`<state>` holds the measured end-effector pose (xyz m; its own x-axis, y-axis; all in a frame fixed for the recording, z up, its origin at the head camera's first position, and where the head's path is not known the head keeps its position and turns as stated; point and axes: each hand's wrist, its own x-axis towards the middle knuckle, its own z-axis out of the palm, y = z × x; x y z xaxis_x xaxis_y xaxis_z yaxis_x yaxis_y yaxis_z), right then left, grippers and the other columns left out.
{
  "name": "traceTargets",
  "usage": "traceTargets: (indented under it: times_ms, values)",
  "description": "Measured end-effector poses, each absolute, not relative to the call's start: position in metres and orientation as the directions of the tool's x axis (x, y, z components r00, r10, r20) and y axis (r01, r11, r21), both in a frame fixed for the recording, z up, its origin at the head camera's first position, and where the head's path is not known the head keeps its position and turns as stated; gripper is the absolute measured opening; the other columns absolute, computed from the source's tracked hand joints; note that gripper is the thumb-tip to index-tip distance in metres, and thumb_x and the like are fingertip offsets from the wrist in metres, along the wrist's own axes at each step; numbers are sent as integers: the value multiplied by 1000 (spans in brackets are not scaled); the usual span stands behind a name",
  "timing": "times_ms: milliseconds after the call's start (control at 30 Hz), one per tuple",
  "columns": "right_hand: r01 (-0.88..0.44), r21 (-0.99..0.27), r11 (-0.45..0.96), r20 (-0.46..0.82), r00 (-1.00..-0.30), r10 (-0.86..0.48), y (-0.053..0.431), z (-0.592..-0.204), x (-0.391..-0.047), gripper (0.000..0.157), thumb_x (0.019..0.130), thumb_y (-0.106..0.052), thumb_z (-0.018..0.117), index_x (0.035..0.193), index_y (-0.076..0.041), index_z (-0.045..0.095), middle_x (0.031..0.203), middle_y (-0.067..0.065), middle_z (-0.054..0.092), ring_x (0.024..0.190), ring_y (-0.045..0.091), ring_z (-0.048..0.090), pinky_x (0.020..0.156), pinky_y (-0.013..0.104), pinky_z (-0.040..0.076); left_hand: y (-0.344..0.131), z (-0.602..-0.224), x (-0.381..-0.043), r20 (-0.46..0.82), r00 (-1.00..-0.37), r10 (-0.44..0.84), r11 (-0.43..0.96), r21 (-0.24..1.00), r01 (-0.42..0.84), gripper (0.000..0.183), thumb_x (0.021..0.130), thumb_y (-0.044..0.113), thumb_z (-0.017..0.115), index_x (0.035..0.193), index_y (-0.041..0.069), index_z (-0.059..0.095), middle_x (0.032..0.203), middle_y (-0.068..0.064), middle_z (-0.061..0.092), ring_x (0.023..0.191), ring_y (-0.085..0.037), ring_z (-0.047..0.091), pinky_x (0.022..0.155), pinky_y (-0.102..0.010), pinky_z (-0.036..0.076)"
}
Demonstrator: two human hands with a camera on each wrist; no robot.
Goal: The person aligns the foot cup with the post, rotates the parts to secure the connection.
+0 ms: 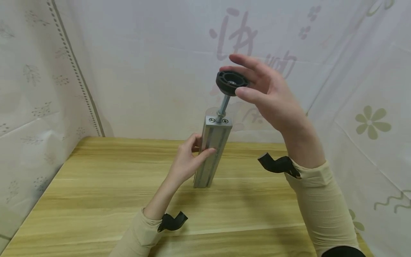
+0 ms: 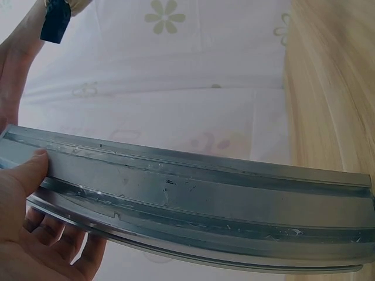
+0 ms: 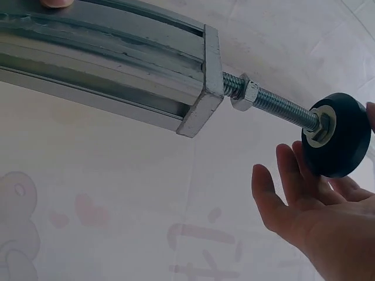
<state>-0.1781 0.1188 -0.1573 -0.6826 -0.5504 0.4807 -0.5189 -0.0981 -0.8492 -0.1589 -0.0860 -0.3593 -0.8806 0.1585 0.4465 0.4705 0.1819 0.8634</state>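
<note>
An aluminium profile (image 1: 216, 139) stands tilted on the wooden table, its grooved sides running lengthwise. My left hand (image 1: 187, 159) grips it around the middle, thumb (image 2: 32, 172) on one face and fingers curled round behind. From the end plate (image 3: 202, 88) at its top comes a threaded rod (image 3: 281, 105) with a hex nut (image 3: 245, 95) on it, close to the plate. A black round levelling foot (image 1: 229, 82) caps the rod. My right hand (image 1: 273, 89) holds the foot at its rim between thumb and fingers, with some fingers stretched out past it.
The wooden table (image 1: 112, 200) reaches back to a pale patterned curtain (image 1: 154, 71), which also hangs along both sides. Black curved pieces (image 1: 276, 164) stick out from both wrists at the beige sleeves (image 1: 321, 200).
</note>
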Motion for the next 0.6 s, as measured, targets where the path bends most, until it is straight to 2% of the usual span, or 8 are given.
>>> traceTargets:
  times_ms: [133,300,467,600]
  values:
    - [-515,-855,-60,469,-719,-513,116,-157,-175,62,94,6,59,152,-8,45,141,17,60,125,26,65,104,29,52,-86,-359,-158,450,-879,159,184,861,474,32,91,18,77,118,8,63,100,-10,72,94,-21,69,90,-44,58]
    - [-582,-807,103,500,-765,-406,109,-156,-170,62,88,-3,74,146,-13,51,127,11,63,116,26,65,100,28,52,-87,-359,-158,453,-878,156,187,859,476,32,91,18,77,118,8,63,99,-10,72,93,-21,69,91,-45,58]
    - [-692,-658,297,617,-722,-314,101,-160,-172,60,83,-6,81,138,-8,56,108,1,62,101,22,63,100,32,49,-87,-359,-159,453,-878,158,191,858,477,32,92,18,77,119,9,62,100,-10,72,93,-20,68,92,-44,58]
    - [-705,-642,302,628,-709,-321,101,-161,-174,61,84,-5,79,140,-6,54,109,1,62,102,21,62,97,31,50,-87,-360,-160,447,-880,160,192,860,473,32,92,18,77,119,9,62,99,-9,71,93,-20,68,92,-44,58]
